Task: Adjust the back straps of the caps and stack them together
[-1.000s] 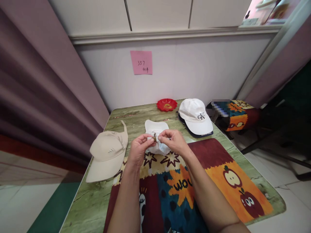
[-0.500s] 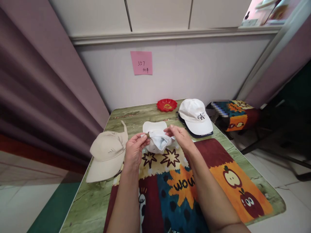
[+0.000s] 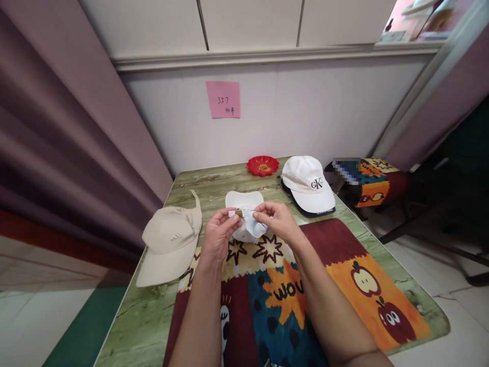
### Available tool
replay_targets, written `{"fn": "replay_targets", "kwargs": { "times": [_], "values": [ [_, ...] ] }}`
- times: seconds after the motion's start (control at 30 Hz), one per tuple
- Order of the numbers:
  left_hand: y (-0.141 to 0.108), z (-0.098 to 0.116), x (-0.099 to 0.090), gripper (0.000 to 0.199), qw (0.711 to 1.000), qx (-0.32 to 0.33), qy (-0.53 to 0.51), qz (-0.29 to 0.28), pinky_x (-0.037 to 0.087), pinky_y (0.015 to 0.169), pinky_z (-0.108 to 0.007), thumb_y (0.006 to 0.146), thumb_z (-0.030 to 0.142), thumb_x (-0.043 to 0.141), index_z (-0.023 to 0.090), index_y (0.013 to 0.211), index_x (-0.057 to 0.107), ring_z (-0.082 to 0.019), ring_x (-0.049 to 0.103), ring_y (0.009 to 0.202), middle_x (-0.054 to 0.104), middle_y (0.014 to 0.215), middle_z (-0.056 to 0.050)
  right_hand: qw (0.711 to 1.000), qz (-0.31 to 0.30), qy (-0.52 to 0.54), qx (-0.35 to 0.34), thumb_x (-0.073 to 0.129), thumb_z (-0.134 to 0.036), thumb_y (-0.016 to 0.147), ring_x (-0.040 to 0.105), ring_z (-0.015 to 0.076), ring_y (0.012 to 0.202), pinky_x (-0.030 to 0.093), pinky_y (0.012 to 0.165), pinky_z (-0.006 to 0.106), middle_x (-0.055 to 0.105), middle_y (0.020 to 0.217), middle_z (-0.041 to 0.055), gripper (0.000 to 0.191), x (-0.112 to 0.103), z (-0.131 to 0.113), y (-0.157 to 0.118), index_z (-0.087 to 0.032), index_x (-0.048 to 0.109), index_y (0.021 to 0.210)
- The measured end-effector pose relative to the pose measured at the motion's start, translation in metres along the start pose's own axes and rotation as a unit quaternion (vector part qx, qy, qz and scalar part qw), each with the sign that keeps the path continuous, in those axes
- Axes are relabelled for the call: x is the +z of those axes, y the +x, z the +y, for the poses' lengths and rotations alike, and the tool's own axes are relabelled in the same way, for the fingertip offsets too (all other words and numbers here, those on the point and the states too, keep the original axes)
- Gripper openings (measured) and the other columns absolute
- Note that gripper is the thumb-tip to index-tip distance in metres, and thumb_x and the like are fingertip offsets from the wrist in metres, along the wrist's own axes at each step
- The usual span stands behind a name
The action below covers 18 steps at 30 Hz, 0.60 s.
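In the middle of the table lies a white baseball cap, its brim towards the wall and its back opening towards me. My left hand pinches the cap's back strap at a small brownish metal buckle. On the other side, my right hand is closed with thumb and fingertips on the strap's right part. Where the strap runs under my fingertips is hidden. To the left is a beige cap with its strap hanging loose at the back.
A white cap with a black logo rests on a dark cap at the back right. By the wall stands a red scalloped dish. A printed mat covers part of the wood-patterned table.
My right hand has moved left and closed on the strap, nearer my left hand. My left hand has shifted slightly right with the buckle, which now shows more plainly.
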<state>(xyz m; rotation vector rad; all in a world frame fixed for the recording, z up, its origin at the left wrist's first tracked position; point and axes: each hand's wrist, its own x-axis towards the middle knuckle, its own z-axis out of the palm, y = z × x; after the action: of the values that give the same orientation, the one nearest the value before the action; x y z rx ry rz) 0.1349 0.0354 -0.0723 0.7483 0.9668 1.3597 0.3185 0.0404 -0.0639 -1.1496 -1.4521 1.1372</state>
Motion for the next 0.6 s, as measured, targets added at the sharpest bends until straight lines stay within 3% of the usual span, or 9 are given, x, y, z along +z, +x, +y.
{"fn": "replay_targets", "kwargs": {
  "times": [0.33,0.6],
  "values": [
    [-0.0019,0.0001,-0.0005,0.041,0.998,-0.016,0.032,-0.057,0.054,0.067,-0.024,0.056,0.022,0.089,0.012,0.092,0.072,-0.011,0.065,0.062,0.072,0.074,-0.003,1.000,-0.001,-0.013,0.001,0.067,-0.033,0.075,0.054,0.0122,0.062,0.041,0.057,0.023,0.067,0.072,0.0013,0.020,0.0001,0.0037,0.0014,-0.015,0.072,0.083],
    [-0.0020,-0.0025,-0.0028,0.038,0.997,-0.019,0.047,-0.064,0.054,0.068,-0.024,0.057,0.022,0.089,0.013,0.091,0.073,-0.011,0.066,0.062,0.074,0.077,-0.004,1.000,-0.005,-0.030,-0.007,0.066,-0.033,0.076,0.055,0.0125,0.062,0.040,0.058,0.023,0.069,0.074,0.0016,0.021,0.0021,0.0048,0.0011,-0.016,0.073,0.084]
  ]
}}
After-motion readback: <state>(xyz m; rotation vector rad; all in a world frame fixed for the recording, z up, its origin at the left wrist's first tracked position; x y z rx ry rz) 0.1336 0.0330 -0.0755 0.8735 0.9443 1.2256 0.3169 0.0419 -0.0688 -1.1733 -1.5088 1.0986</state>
